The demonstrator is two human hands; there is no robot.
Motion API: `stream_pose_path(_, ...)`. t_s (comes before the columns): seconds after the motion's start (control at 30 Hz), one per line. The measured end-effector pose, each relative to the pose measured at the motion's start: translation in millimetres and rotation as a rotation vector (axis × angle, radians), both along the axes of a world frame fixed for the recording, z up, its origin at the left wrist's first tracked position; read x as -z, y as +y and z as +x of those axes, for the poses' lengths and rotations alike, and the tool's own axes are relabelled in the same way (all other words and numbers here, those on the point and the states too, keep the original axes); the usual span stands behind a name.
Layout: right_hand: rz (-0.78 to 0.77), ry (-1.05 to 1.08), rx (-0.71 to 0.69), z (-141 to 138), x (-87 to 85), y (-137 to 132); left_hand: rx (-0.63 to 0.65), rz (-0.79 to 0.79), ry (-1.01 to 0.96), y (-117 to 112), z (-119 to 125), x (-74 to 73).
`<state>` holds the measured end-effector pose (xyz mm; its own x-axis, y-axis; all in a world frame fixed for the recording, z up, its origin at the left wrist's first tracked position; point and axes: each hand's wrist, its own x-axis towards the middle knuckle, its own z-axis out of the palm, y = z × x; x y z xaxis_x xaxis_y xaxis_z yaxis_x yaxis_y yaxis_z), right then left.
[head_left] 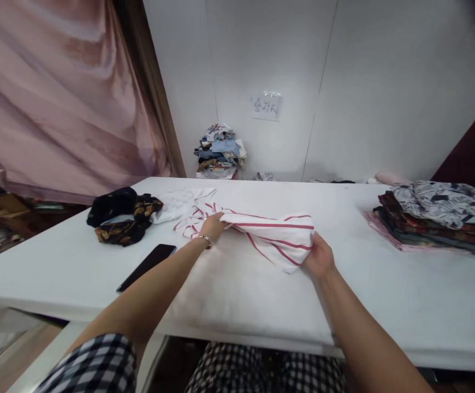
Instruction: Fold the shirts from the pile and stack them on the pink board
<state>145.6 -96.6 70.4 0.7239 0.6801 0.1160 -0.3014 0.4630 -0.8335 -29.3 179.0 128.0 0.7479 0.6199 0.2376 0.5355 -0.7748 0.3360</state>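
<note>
A white shirt with red stripes (274,232) stretches between my two hands over the middle of the white table. My left hand (213,226) pinches its gathered left part, where more striped fabric lies crumpled beyond my fingers. At the right end my right hand (319,255) grips the cloth's edge, the fingers partly hidden behind it. The fabric between the hands is bunched and slants downward at its lower right. Whether its underside touches the table I cannot tell.
A black phone (147,266) lies by my left forearm. Beyond it are a dark patterned garment (125,215) and a white crumpled cloth (180,203). Folded clothes are stacked (438,218) on the right. A clothes pile (221,150) stands behind the table (385,295), near the wall.
</note>
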Motion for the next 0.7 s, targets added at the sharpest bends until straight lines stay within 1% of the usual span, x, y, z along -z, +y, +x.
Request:
stream_pose_path(0.17,-0.094,0.016,-0.105,-1,2.7,-6,-0.003,0.005,-0.194,-1,4,-35.5)
stream_pose_path(0.23,-0.110,0.044,-0.131,-3,2.4,-9,-0.022,0.004,-0.245,2,1,-45.4)
stream_pose_path(0.3,-0.098,0.032,-0.135,-6,0.7,-13,-0.049,0.002,-0.277,5,-2,-49.8)
stream_pose_path(0.37,-0.070,-0.010,-0.118,-7,-3.6,-16,-0.062,0.003,-0.294,8,-6,-50.4)
stream_pose_path(0.43,-0.045,-0.039,-0.086,-4,-13.6,-16,-0.064,0.008,-0.293,11,-9,-51.7)
stream_pose_path(0.5,-0.024,-0.061,-0.039,6,-33.5,-14,-0.075,0.014,-0.298,14,-9,-59.0)
stream_pose_path(0.53,-0.009,-0.085,-0.008,14,-47.7,-13,-0.085,0.018,-0.314,16,-8,-65.9)
stream_pose_path(0.6,0.039,-0.169,0.083,36,-82.7,-14,-0.102,0.031,-0.370,18,-5,-85.4)
stream_pose_path(0.63,0.079,-0.228,0.159,49,-101.7,-16,-0.101,0.059,-0.418,18,-4,-96.4)
stream_pose_path(0.7,0.181,-0.311,0.381,74,-135.6,-26,-0.096,0.157,-0.524,14,-4,-114.5)
